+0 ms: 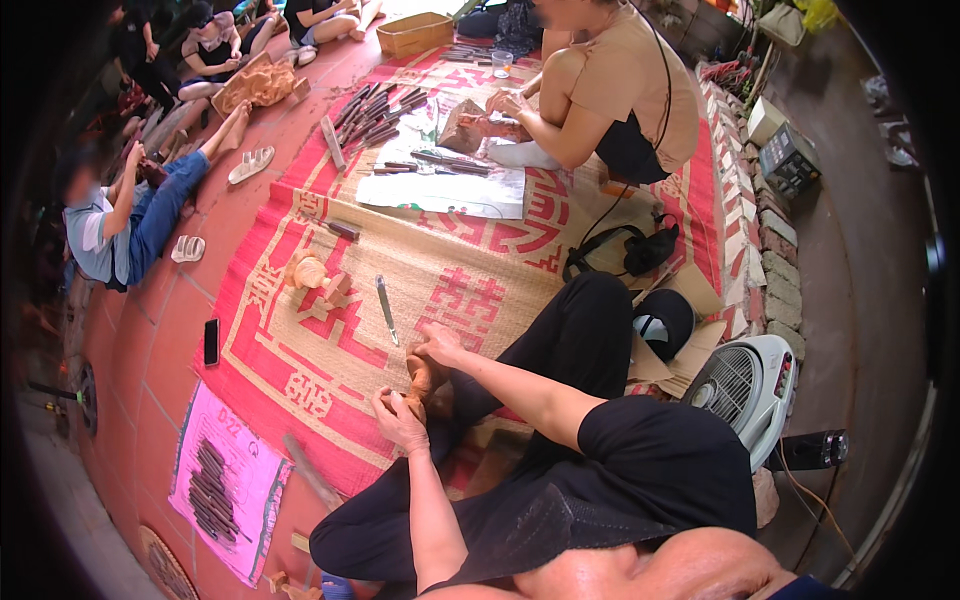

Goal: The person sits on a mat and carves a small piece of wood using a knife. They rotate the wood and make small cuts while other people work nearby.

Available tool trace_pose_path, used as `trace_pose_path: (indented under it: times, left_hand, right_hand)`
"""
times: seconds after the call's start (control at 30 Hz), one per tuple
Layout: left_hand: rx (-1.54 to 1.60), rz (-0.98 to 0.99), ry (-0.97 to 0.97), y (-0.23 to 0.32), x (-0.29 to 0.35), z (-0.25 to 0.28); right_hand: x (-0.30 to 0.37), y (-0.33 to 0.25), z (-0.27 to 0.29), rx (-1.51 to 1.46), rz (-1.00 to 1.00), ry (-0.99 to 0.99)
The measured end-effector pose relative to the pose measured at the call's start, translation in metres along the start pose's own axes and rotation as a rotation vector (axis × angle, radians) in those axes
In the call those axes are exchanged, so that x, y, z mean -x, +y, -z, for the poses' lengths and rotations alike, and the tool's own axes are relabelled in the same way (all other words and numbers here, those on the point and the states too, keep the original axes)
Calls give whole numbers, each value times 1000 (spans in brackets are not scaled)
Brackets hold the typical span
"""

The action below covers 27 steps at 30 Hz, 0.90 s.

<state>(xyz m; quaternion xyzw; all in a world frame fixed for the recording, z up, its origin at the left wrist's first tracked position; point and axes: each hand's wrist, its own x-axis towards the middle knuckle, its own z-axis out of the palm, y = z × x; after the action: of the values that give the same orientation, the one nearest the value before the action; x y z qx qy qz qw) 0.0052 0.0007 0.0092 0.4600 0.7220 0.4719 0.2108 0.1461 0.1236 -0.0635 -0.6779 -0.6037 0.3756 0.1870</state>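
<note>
A small reddish-brown wood carving [427, 374] is between my two hands, above the mat and close to my bent legs. My left hand [402, 424] is closed around its near, lower end, with the thumb on top. At the far, upper end my right hand [438, 345] rests with bent fingers against the wood; whether a small tool is in those fingers is too small to tell. Just beyond my hands a slim knife-like tool [386, 310] with a grey-green handle lies on the patterned mat [330, 385].
Left of the knife sit a pale round wooden piece [308, 272] and a phone [211, 342]. Several dark-handled chisels lie on a pink sheet [262, 500]; more are piled [375, 120] near a crouching person [630, 90]. A fan [740, 390] stands at my right.
</note>
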Motion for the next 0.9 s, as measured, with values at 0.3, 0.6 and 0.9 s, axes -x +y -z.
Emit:
trace_pose_path:
  times: [0.3,0.6,0.9]
  left_hand:
    - [75,88,-64,1,0,0]
    - [74,39,-47,-3,0,2]
    - [41,16,-64,-4,2,3]
  right_hand:
    - [0,15,6,11,125,150]
    - [2,26,13,60,-44,112]
    - [0,11,4,6,31,8]
